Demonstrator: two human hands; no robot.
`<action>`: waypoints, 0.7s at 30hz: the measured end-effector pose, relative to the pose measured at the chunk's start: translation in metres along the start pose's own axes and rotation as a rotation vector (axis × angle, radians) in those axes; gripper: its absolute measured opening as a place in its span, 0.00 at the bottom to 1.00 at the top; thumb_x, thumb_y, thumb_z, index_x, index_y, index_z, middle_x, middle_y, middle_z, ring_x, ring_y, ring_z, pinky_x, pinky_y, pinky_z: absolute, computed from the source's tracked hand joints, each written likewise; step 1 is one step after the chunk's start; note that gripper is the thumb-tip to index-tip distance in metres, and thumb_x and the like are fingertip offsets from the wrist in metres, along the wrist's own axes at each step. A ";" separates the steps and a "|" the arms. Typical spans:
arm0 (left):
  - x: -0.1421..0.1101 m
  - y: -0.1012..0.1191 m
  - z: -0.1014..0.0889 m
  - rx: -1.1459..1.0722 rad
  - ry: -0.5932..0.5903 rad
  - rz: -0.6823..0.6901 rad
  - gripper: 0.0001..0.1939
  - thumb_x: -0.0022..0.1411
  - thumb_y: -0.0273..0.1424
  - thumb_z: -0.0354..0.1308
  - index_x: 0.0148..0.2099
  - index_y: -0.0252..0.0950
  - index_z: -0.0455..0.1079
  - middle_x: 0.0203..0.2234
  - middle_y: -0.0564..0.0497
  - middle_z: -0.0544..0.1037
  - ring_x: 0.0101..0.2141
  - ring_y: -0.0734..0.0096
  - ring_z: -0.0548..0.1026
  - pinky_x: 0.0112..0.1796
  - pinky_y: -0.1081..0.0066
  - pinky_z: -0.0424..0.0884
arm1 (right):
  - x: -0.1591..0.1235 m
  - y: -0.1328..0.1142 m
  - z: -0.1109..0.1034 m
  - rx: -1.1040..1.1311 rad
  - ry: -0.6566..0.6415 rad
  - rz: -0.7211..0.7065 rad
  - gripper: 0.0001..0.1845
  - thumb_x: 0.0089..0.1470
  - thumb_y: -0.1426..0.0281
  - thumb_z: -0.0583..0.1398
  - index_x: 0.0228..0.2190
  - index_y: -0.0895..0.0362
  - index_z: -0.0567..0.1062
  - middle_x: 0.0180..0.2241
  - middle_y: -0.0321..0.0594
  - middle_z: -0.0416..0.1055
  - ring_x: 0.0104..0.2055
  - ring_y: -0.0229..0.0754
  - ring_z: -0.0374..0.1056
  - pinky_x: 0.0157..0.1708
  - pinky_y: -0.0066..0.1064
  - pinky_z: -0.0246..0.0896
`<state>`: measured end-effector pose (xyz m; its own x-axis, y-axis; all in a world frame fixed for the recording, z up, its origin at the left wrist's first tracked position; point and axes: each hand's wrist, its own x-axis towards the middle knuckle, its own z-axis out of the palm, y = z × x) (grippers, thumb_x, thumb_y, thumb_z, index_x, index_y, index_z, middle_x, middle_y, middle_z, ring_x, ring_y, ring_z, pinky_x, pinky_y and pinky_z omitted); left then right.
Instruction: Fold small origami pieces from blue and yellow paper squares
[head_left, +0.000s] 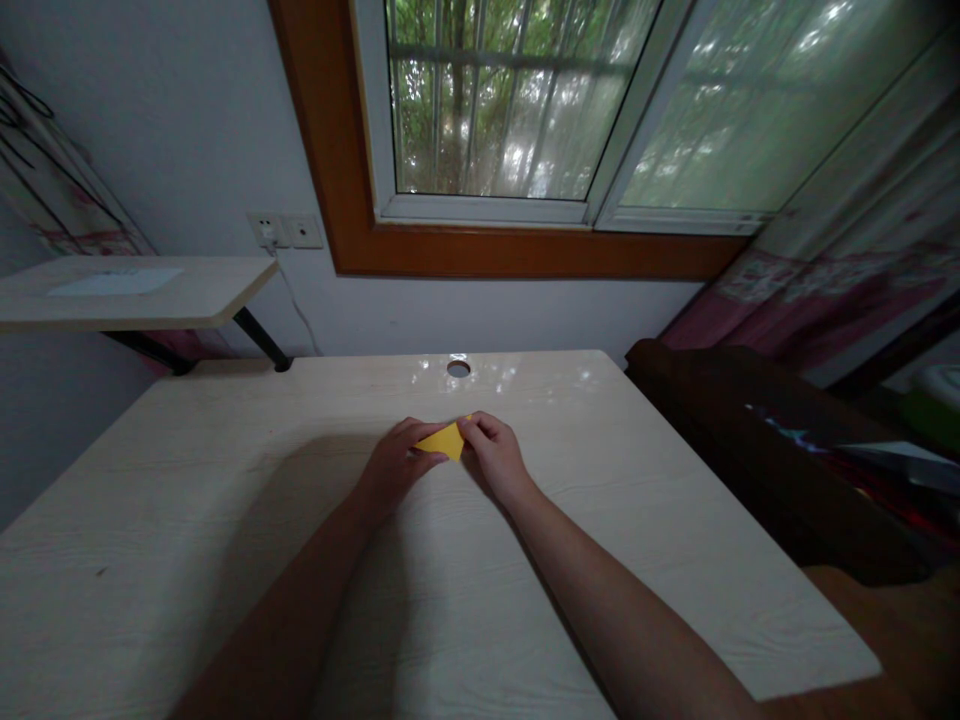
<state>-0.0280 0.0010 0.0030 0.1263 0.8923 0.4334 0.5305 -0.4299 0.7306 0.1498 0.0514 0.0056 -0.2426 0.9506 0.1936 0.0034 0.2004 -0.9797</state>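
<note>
Stretches out as a broad, pale table (615, 470) with faint wood grain, rounded at the far right corner and pierced close to the middle of its far edge by a round hole (458, 369), with small bright patches of light (504, 376) scattered nearby. Carries at the far left a raised shelf (217, 280) on black legs (262, 339), with a flat, pale sheet (112, 282) lying on top. Shows a small brown speck (100, 572) toward the left side and a wide, soft shadow (289, 485) left of centre.
</note>
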 end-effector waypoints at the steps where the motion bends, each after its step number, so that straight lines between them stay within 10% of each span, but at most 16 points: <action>1: 0.000 0.000 0.000 0.004 0.002 -0.004 0.18 0.59 0.32 0.63 0.52 0.43 0.71 0.41 0.49 0.75 0.43 0.65 0.73 0.45 0.65 0.70 | 0.000 0.000 0.000 0.002 -0.001 0.002 0.18 0.55 0.58 0.59 0.21 0.56 0.69 0.21 0.32 0.63 0.25 0.37 0.59 0.26 0.28 0.52; 21: 0.001 0.001 0.000 0.042 -0.018 0.054 0.22 0.59 0.32 0.64 0.56 0.41 0.69 0.43 0.48 0.75 0.43 0.63 0.72 0.45 0.64 0.69 | 0.000 0.004 0.001 0.029 -0.003 0.011 0.17 0.55 0.58 0.60 0.22 0.57 0.71 0.21 0.33 0.64 0.25 0.36 0.59 0.27 0.27 0.53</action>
<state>-0.0277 0.0012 0.0040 0.1703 0.8707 0.4614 0.5571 -0.4713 0.6837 0.1486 0.0521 0.0021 -0.2454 0.9521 0.1825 -0.0224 0.1827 -0.9829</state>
